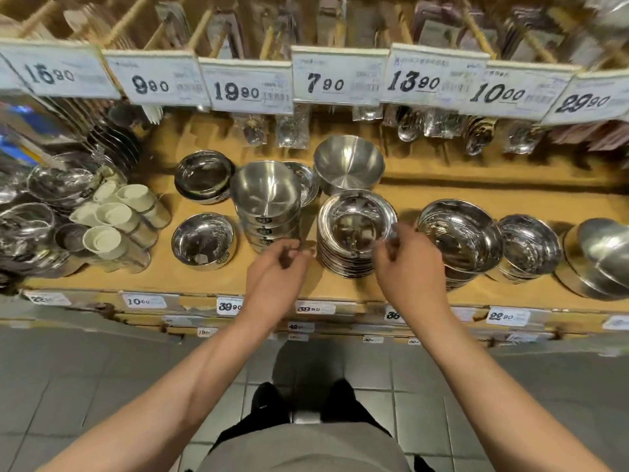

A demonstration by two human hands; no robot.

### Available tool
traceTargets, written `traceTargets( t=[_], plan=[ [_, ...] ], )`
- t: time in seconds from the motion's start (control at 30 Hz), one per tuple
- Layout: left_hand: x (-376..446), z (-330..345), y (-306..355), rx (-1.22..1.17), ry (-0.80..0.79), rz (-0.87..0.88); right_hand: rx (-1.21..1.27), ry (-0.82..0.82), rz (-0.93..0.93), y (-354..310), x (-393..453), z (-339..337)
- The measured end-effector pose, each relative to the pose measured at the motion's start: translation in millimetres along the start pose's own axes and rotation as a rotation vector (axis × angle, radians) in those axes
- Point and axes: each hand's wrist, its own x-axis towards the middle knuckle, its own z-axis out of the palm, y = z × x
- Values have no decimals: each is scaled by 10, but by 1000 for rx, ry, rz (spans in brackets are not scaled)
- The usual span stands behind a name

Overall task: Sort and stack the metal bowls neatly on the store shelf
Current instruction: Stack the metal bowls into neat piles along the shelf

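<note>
Shiny metal bowls stand in stacks on the wooden shelf (340, 291). A wide-rimmed stack (355, 223) is in the middle, between my hands. A taller stack of deep bowls (267, 195) is to its left, and a single deep bowl (349, 163) stands behind. My left hand (277, 267) hovers by the base of the tall stack, fingers loosely curled, holding nothing. My right hand (406, 260) is at the right edge of the wide-rimmed stack with its fingertips at the rim; whether it touches is blurred.
More bowl stacks sit at the right (459, 233), (529, 247), (602, 253) and two low bowls at the left (204, 175), (202, 240). White cups (115, 216) and more steelware crowd the far left. Price cards (337, 78) hang above; packed spoons (289, 127) hang behind.
</note>
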Motion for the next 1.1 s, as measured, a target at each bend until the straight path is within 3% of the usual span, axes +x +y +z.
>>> traceTargets(
  t=[0.13,0.33,0.57,0.83,1.1],
  plan=[
    [-38,-572,-211,-54,68,-35,196,55,-111,-342,-400,288],
    [173,-1461,-574,-5,139,-41,344,-47,-146,-766,-676,910],
    [263,-2165,-802,-35,199,-119,319,-400,44,-1325,-400,1762],
    [231,-2574,-1076,-67,242,-149,491,-363,374,-1615,63,2417],
    [265,-2514,-1101,-141,208,-191,624,-359,494,-1600,-22,2471]
  ],
)
